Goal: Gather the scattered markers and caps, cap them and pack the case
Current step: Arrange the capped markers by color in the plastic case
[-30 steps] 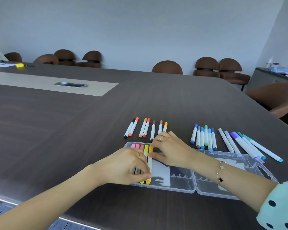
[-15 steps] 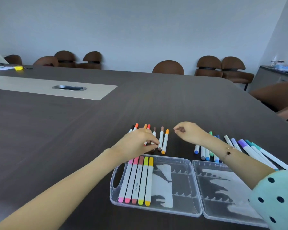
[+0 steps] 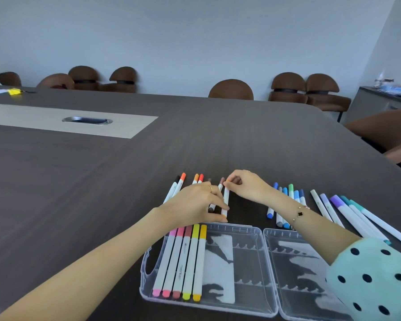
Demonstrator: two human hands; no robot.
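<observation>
Now open clear case (image 3: 245, 308) holding five capped markers (image 3: 182, 262), left hand (image 3: 195, 202) and right hand (image 3: 245, 185) both pinching orange-capped marker (image 3: 225, 201)

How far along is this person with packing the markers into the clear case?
Early on. Five capped markers already lie in the left half of the open case. In hand: the left hand and right hand both pinch an orange-capped marker on the table. Left: the warm-coloured row, the blue and green group and the purple and teal ones.
</observation>
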